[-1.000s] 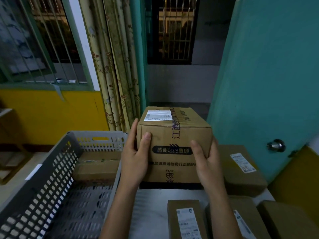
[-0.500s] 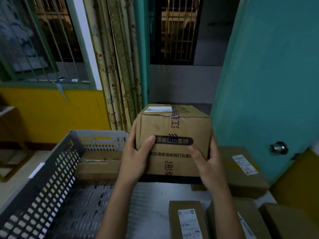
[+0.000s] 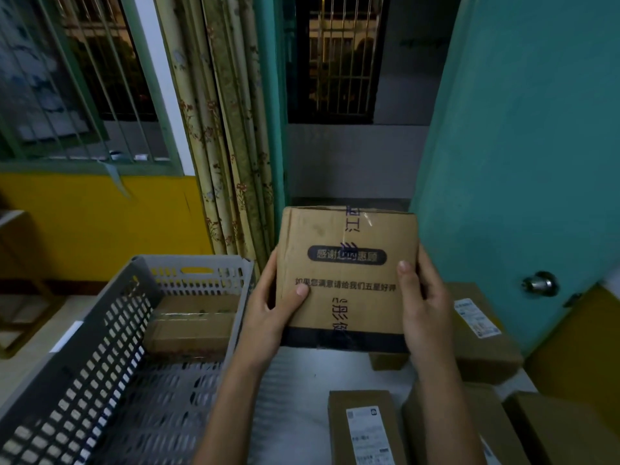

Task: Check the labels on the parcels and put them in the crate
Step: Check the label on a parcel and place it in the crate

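I hold a brown cardboard parcel (image 3: 349, 276) in the air above the table, its printed side with black Chinese text facing me. My left hand (image 3: 273, 310) grips its left edge with the thumb across the front. My right hand (image 3: 422, 303) grips the right edge the same way. Its white label is out of sight now. The grey perforated plastic crate (image 3: 110, 347) stands to the left, and one brown parcel (image 3: 193, 322) lies at its far end.
Several more cardboard parcels lie on the white table: a labelled one (image 3: 479, 333) behind my right hand, a narrow labelled one (image 3: 364, 427) near the front, others at the right. A teal door (image 3: 523, 146) with a knob stands to the right. Curtains hang behind the crate.
Both hands have tilted the parcel towards me, so the top with the white label has turned out of sight and the printed side now faces me. My hands slid to its edges.
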`<state>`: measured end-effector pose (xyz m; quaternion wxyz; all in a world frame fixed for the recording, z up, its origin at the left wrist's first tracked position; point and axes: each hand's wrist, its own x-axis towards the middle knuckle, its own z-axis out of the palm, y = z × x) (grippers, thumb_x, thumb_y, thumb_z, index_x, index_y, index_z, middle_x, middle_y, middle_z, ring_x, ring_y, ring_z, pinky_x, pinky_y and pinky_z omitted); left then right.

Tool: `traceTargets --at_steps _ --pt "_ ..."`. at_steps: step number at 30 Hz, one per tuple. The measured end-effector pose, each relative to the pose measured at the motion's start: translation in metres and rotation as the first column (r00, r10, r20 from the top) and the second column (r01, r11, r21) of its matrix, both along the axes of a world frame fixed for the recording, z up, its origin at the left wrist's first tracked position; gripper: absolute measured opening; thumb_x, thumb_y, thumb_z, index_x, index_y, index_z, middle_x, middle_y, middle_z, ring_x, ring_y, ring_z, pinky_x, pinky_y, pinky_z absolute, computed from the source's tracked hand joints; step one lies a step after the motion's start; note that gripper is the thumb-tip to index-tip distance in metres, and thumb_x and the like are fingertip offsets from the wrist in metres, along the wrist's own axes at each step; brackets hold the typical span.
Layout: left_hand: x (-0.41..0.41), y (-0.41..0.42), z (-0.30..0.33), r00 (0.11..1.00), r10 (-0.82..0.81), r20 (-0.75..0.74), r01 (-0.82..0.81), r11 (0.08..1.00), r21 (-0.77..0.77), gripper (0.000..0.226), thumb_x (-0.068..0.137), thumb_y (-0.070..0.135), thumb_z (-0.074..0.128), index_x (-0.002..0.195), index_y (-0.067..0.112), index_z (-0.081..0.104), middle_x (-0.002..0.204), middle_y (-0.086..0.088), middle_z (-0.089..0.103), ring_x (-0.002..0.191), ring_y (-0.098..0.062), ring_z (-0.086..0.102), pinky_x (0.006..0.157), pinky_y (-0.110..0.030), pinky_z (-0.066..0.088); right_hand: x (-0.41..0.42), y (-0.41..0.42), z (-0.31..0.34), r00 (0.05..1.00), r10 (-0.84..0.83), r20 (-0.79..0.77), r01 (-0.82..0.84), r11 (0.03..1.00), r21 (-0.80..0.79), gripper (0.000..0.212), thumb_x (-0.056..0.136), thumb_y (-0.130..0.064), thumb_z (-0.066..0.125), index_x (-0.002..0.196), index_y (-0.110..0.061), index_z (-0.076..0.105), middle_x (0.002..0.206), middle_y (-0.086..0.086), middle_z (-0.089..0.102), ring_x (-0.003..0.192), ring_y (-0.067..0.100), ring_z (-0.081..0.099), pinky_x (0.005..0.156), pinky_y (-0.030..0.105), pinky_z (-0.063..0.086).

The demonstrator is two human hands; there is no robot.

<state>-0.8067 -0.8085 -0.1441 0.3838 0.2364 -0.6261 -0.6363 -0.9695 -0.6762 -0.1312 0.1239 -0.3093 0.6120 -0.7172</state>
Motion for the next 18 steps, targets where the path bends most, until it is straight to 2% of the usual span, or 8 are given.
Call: traceTargets --at_steps 2,6,8,10,13,16,18 --pt "-0.001 0.0 -0.003 0.999 0.009 -0.033 -0.007 0.998 0.062 0.085 0.073 0.05 0.079 0.149 0.051 0.041 0.141 0.016 0.059 0.126 -0.015 0.063 0.1 -0.046 0.056 0.001 -0.002 0.001 1.0 0.019 -0.025 -0.018 1.0 0.018 0.055 0.097 -0.05 0.048 0.152 -0.044 0.04 0.113 -0.027 0.069 0.096 0.002 0.071 0.067 0.024 0.06" --pt "-0.002 -0.001 0.002 0.997 0.03 -0.065 -0.024 0.996 0.081 0.068 0.078 0.036 0.079 0.134 0.059 0.05 0.135 0.017 0.063 0.119 -0.014 0.067 0.092 -0.039 0.06 0.002 -0.002 -0.004 0.998 0.06 0.021 -0.06 0.998 -0.005 0.054 0.098 -0.053 0.05 0.15 -0.05 0.038 0.12 -0.026 0.067 0.103 0.004 0.07 0.071 0.026 0.061" --pt "-0.002 -0.003 0.007 0.995 0.039 -0.095 -0.03 0.995 0.097 0.067 0.08 0.031 0.083 0.135 0.055 0.052 0.133 0.012 0.065 0.114 -0.015 0.069 0.085 -0.036 0.062 0.003 -0.001 -0.004 0.992 0.12 0.023 -0.119 0.992 -0.031 0.052 0.099 -0.05 0.054 0.148 -0.053 0.036 0.128 -0.028 0.063 0.112 0.004 0.066 0.076 0.027 0.06" --pt "-0.002 -0.004 0.011 0.987 0.067 -0.144 -0.046 0.988 0.147 0.066 0.079 0.026 0.079 0.136 0.047 0.053 0.128 0.007 0.069 0.109 -0.017 0.072 0.078 -0.032 0.062 0.003 0.001 -0.007 0.982 0.188 0.036 -0.185 0.981 -0.065 0.06 0.094 -0.042 0.056 0.149 -0.052 0.035 0.136 -0.024 0.06 0.121 0.006 0.063 0.085 0.029 0.059" --pt "-0.004 -0.004 0.014 0.98 0.102 -0.172 -0.076 0.985 0.153 0.065 0.079 0.024 0.078 0.137 0.041 0.054 0.117 0.012 0.075 0.107 -0.019 0.073 0.074 -0.029 0.061 0.004 0.002 -0.012 0.961 0.262 0.093 -0.25 0.961 -0.12 0.065 0.092 -0.035 0.055 0.152 -0.046 0.032 0.135 -0.02 0.063 0.122 0.009 0.063 0.087 0.028 0.058" --pt "-0.004 -0.005 0.01 0.982 0.078 -0.169 -0.061 0.993 0.104 0.063 0.08 0.031 0.078 0.138 0.036 0.055 0.12 0.015 0.073 0.113 -0.016 0.07 0.079 -0.027 0.06 0.005 0.001 -0.01 0.96 0.232 0.153 -0.202 0.961 -0.191 0.066 0.089 -0.029 0.058 0.151 -0.04 0.039 0.134 -0.013 0.066 0.119 0.013 0.066 0.086 0.028 0.059" --pt "-0.002 -0.005 0.007 0.989 0.025 -0.149 -0.017 0.998 0.055 0.073 0.076 0.037 0.077 0.144 0.035 0.05 0.128 0.015 0.069 0.118 -0.014 0.067 0.086 -0.03 0.059 0.003 0.0 -0.004 0.957 0.229 0.176 -0.187 0.955 -0.228 0.067 0.09 -0.026 0.062 0.153 -0.033 0.041 0.134 -0.009 0.067 0.118 0.015 0.067 0.085 0.028 0.059"
